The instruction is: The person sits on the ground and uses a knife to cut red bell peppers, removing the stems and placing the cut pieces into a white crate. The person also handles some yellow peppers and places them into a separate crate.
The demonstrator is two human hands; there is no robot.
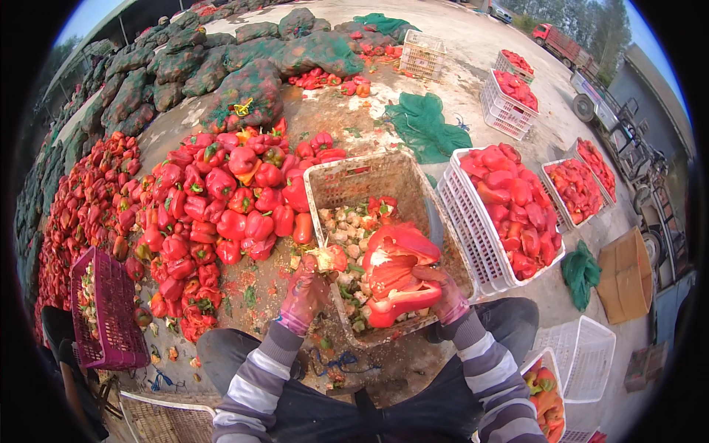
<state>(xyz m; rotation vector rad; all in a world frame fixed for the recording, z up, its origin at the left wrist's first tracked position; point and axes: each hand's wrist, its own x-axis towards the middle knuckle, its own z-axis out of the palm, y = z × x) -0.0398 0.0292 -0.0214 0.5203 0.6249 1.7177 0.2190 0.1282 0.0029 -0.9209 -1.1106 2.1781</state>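
Observation:
In my right hand (446,293) is a red bell pepper (396,271), torn open so that its pale inner wall shows. It is held over a dirty plastic crate (363,169) between my knees. My left hand (304,296) pinches a pepper core (327,259) with pale seeds, at the crate's left rim. Many cut-out cores and stems (343,227) lie inside this crate. Both hands wear stained, thin gloves. To the left, a big heap of whole red peppers (221,205) rests on the ground, close to the crate.
A white crate heaped with red pepper pieces (509,194) stands right of the dirty crate. At left is a purple crate (108,315) beside another person's leg (61,338). Green net sacks (243,88) are piled behind. A cardboard box (626,277) and an empty white crate (581,354) stand at right.

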